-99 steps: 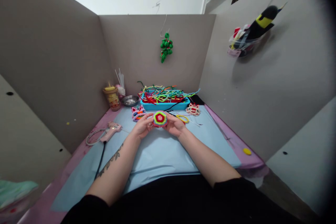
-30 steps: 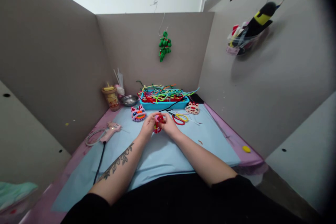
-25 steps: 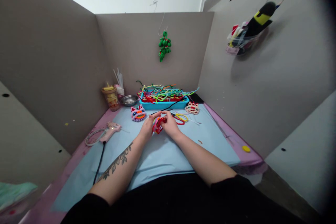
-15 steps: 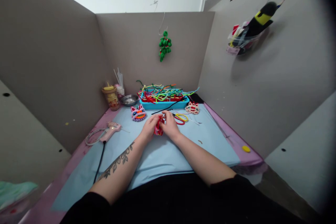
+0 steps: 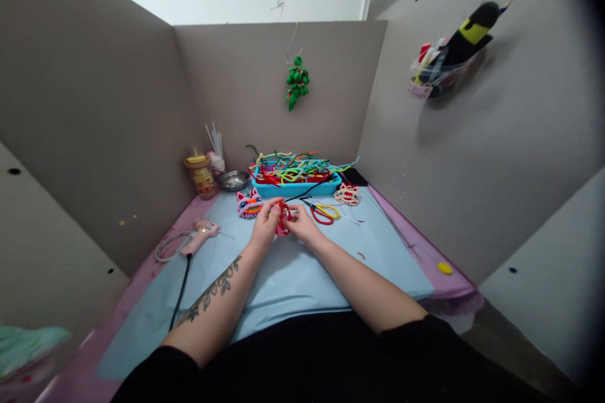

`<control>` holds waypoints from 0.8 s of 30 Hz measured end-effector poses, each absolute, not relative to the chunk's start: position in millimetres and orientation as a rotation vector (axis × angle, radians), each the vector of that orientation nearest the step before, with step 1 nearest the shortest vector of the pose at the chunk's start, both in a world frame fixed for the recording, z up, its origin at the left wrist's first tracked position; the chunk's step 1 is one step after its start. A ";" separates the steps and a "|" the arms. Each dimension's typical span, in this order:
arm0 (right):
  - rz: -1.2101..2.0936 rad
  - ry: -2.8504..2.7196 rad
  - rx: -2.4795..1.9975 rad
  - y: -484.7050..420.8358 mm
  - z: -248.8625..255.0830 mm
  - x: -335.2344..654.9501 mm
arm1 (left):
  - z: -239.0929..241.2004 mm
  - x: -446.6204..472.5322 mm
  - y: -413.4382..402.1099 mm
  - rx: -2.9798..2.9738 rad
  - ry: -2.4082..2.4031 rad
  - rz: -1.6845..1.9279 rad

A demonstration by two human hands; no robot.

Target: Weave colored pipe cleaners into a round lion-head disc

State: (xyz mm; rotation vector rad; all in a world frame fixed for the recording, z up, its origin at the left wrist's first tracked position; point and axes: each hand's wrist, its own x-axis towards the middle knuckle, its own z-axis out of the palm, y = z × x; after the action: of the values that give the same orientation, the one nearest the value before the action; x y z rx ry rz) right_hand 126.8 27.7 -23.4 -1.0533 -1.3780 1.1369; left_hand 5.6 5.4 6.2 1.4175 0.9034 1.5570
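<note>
Between my two hands, above the blue sheet, is a small red and pink piece (image 5: 283,221) that looks made of fuzzy pipe cleaners. My left hand (image 5: 267,221) is closed on its left side. The fingers of my right hand (image 5: 301,225) pinch its right edge. Parts of the piece are hidden behind the fingers. Just right of my right hand lie scissors (image 5: 324,215) with red and yellow handles. A purple and orange animal head (image 5: 249,203) sits left of my left hand, and a cream and red one (image 5: 348,194) stands farther right.
A blue basket (image 5: 297,189) full of coloured pipe cleaners stands at the back, beside a metal bowl (image 5: 234,181) and a lidded cup (image 5: 201,177). On the left lies a pink glue gun (image 5: 202,236) with its cord. Grey partitions (image 5: 278,88) enclose the table; a yellow disc (image 5: 444,268) lies right.
Both hands have shifted slightly left with the red piece, and it has turned to show more of itself. My right hand has drawn lower, uncovering more of the scissors.
</note>
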 end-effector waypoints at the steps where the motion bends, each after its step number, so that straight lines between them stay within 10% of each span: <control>1: 1.249 -1.334 -1.000 27.6 -22.9 126.2 | 7.3 5.7 3.3 1.474 0.891 1.549; 24: 0.305 -1.632 -1.150 25.7 -22.9 136.0 | 1.6 14.0 0.4 1.310 0.910 1.252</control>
State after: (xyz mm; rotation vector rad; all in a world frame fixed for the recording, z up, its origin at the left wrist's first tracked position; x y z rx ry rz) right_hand 136.0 25.7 -22.9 -1.1502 -1.6317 0.3046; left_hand 14.0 0.4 1.6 1.3099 0.9098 1.2524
